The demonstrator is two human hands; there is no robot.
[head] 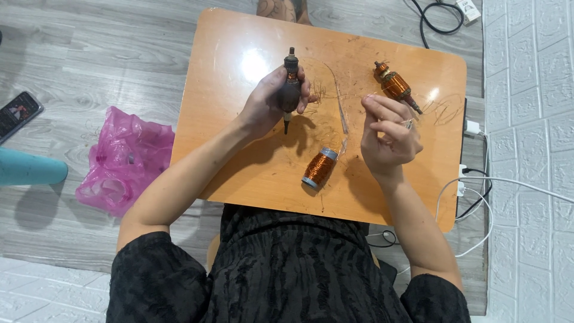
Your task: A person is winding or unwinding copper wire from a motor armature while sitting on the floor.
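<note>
Copper-orange spool (320,168), pink bag (122,158)

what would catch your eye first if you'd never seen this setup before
The left hand grips a dark motor armature upright over the middle of the orange table. The right hand is raised with fingers pinched, just below a second armature wound with copper. A spool of copper wire lies nearer the person.
</note>
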